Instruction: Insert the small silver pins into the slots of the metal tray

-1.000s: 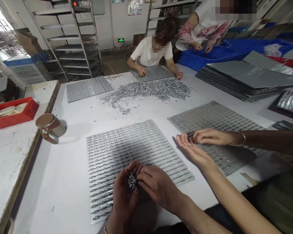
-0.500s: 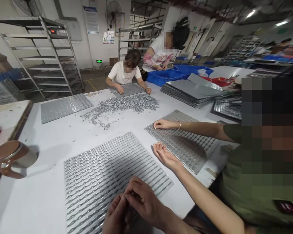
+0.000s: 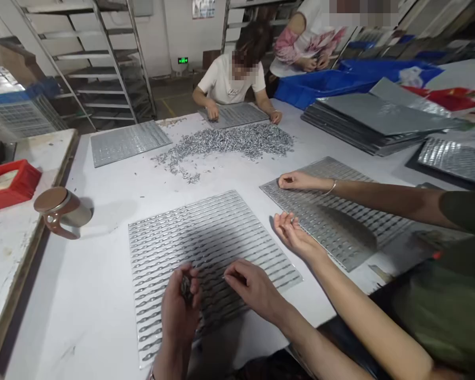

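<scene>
My left hand (image 3: pixel 180 303) is cupped over the lower part of a grey ridged sheet (image 3: pixel 217 216). Its fingers curl around several small silvery metal pieces (image 3: pixel 187 286). To its right, my right hand (image 3: pixel 255 287) is closed in a pinch above the same sheet, thumb against forefinger. A tiny bright tip shows at the fingertips, too small to tell clearly. Rows of small pointed bumps run across the sheet, which lies flat on the white table (image 3: pixel 103 285). Beyond it spreads a loose pile of small silvery metal pieces (image 3: pixel 237 140).
A co-worker's hands (image 3: pixel 296 235) work at another ridged sheet (image 3: pixel 328 169) on the right. Across the table sits another person (image 3: pixel 233 79). A lidded mug (image 3: pixel 69 211) stands at left, near a red bin (image 3: pixel 11 184). Stacked grey sheets (image 3: pixel 380 116) and a blue crate (image 3: pixel 316 87) lie at back right.
My hands, fingertips together before, have come apart, the right one moving out over the sheet. The view has tipped down and turned slightly left.
</scene>
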`<action>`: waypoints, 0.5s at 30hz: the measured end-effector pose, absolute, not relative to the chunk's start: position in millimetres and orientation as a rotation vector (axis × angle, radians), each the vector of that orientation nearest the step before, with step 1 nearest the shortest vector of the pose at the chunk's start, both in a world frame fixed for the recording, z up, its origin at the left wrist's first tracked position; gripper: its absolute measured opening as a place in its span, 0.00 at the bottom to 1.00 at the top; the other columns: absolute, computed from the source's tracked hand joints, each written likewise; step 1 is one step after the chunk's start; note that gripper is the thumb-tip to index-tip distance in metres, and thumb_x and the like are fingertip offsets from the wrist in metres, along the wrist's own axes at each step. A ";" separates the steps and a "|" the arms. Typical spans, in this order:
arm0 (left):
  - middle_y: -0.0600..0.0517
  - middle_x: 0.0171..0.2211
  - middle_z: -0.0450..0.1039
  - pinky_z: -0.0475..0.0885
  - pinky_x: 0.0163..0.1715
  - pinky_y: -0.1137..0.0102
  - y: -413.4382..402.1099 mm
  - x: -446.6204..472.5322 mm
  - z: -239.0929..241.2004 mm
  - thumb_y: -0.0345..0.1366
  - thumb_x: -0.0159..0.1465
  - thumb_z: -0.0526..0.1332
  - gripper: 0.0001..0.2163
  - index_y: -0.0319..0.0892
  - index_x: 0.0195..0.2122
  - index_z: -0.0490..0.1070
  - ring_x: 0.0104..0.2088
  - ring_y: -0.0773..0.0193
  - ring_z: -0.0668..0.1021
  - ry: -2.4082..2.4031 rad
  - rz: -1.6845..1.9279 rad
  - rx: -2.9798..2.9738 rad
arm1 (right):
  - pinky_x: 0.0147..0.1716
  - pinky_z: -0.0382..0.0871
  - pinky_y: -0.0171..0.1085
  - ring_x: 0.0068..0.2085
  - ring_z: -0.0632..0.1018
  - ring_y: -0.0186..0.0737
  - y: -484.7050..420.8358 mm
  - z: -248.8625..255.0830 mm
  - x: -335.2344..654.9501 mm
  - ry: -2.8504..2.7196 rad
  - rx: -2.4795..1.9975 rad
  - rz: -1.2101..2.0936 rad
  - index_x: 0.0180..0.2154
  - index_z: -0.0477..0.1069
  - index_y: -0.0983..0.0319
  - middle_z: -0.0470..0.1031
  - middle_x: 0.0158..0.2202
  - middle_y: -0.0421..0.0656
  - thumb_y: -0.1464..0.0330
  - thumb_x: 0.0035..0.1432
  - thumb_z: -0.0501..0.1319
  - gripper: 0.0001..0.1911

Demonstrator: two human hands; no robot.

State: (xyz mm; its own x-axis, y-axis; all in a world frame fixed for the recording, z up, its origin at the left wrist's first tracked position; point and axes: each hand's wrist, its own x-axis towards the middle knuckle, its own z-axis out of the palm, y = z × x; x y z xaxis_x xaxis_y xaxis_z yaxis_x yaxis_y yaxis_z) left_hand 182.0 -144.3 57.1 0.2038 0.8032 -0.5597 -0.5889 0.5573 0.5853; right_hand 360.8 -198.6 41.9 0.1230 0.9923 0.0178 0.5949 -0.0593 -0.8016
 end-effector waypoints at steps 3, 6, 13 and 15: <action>0.52 0.31 0.73 0.60 0.17 0.79 -139.2 177.8 61.5 0.39 0.52 0.74 0.19 0.38 0.42 0.75 0.22 0.74 0.67 0.980 1.098 0.260 | 0.35 0.67 0.37 0.34 0.76 0.39 -196.5 28.6 351.2 -1.633 -1.818 0.797 0.31 0.73 0.60 0.74 0.31 0.41 0.73 0.62 0.59 0.07; 0.52 0.31 0.74 0.59 0.17 0.80 -142.1 178.2 59.1 0.39 0.53 0.74 0.19 0.39 0.43 0.75 0.21 0.75 0.65 0.997 1.041 0.276 | 0.37 0.67 0.38 0.36 0.77 0.40 -194.9 23.2 342.1 -1.696 -1.915 0.806 0.31 0.73 0.60 0.75 0.32 0.41 0.75 0.61 0.60 0.07; 0.54 0.28 0.74 0.51 0.13 0.81 -148.4 181.9 55.7 0.45 0.55 0.72 0.18 0.38 0.39 0.74 0.18 0.76 0.62 0.892 0.848 0.321 | 0.33 0.67 0.37 0.33 0.76 0.40 -194.2 26.3 340.2 -1.565 -2.007 0.789 0.35 0.67 0.59 0.75 0.30 0.39 0.73 0.59 0.63 0.05; 0.53 0.29 0.75 0.50 0.12 0.80 -150.8 183.7 55.4 0.50 0.58 0.69 0.19 0.38 0.41 0.75 0.17 0.76 0.60 0.902 0.796 0.361 | 0.30 0.66 0.35 0.29 0.74 0.38 -198.2 35.1 343.0 -1.531 -1.871 0.760 0.33 0.66 0.59 0.73 0.27 0.37 0.70 0.62 0.61 0.05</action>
